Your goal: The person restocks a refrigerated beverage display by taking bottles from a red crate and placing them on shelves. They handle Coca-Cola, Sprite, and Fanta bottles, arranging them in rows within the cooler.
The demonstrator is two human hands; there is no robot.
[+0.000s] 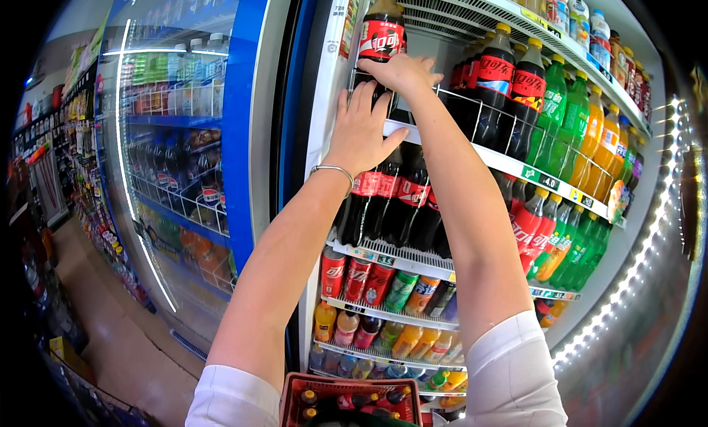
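Both of my hands are raised to a middle shelf of a lit drinks cooler. My left hand (364, 125), with a metal bangle at the wrist, lies spread at the wire shelf guard, before the lower part of a large cola bottle (383, 37) with a red label. Just above it, my right hand (402, 76) reaches across that bottle below its label, fingers apart and thumb to the left. Whether either hand grips the bottle cannot be told. Right of my hands, more large cola bottles (495, 73) and green soda bottles (553, 109) stand behind the wire guard (475, 103).
Smaller cola bottles (412, 189) fill the shelf below, with drink cans (358, 277) under them. A red plastic basket (293, 378) with several bottles is below me. At left is a blue-framed cooler (249, 56); at right, a glass door edge with bright lights (636, 266).
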